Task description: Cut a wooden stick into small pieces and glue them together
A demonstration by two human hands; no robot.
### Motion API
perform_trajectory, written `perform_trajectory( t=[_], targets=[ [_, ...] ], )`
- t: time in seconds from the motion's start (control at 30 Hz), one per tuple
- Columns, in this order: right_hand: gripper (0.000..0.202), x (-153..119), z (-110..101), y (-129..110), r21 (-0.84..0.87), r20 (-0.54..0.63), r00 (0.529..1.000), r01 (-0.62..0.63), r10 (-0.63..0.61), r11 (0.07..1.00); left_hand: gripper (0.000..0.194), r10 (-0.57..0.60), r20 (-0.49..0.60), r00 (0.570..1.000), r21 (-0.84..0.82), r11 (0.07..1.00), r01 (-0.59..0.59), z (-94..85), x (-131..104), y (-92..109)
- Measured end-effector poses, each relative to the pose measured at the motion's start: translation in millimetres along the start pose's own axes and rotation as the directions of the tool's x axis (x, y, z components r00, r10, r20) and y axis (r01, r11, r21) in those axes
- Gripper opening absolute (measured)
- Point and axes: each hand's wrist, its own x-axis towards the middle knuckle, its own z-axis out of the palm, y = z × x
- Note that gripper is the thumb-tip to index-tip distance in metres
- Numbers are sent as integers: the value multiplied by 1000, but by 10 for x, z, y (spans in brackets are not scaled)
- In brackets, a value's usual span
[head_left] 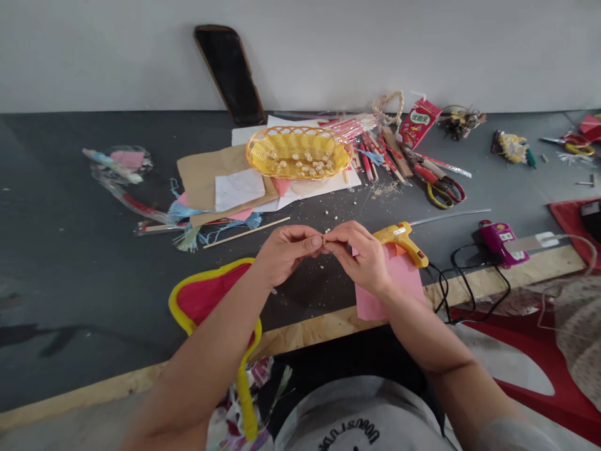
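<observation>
Here, hands: left hand [286, 250] and right hand [359, 254] meet at the fingertips above the dark table [70, 250], near its front edge.
Small piece: a tiny pale bit [323, 238] sits where the fingertips meet; too small to tell what it is.
Left fingers: curled in, thumb and forefinger pressed together on the small piece.
Right fingers: likewise bent, thumb and forefinger pinched on the same piece from the other side.
Glue gun: yellow glue gun [401, 241] lies just right of the right hand, its black cord running off over the table edge.
Pink paper: a pink sheet [399, 282] lies under the right wrist and hangs over the wooden edge.
Fan shape: a red piece with a yellow rim [206, 297] lies below the left forearm, partly off the table.
Basket: yellow basket [298, 152] stands well behind the hands on brown and white paper; small pale bits in it.
Stick: a thin wooden stick [246, 232] lies left of the hands, just in front of the paper.
Pliers: red-handled pliers [434, 178] right of the basket, among red sticks.
Purple tool: a purple tool [500, 241] further right, near the cord.
Back wall: a dark flat object [230, 72] leans against it.
</observation>
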Motion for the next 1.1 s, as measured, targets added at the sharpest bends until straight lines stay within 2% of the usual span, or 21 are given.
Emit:
perform_trajectory(
  t=[0.27,0.57,0.77,0.83,0.93,1.0,1.1],
  targets=[
    [10,-3,15,6,8,-25,1000,-4,5,1000,27,6,-7,1000,-2,1000,-6,5,4,-28],
    [16,-19,23,37,-4,-16,999,-30,30,1000,29,20,-72,997,-34,999,-22,40,0,-12],
    [21,-2,-20,-59,154,-34,970,-232,240,960,30,28,-100,995,-73,997,-35,20,16,-4],
    [24,11,-143,-162,154,-5,969,-242,246,958,29,53,-92,994,-73,996,-60,18,15,-4],
    [23,2,-469,-272,27,8,981,-192,192,981,25,83,-65,994,-61,994,-87,8,11,-6],
    [20,-45,-738,-259,-118,-13,974,-226,227,967,24,97,-51,994,-65,993,-100,-6,12,-8],
    [15,-188,-1102,-107,-415,-2,938,-315,346,853,23,101,-60,993,-87,990,-106,-25,20,-9]
  ],
)
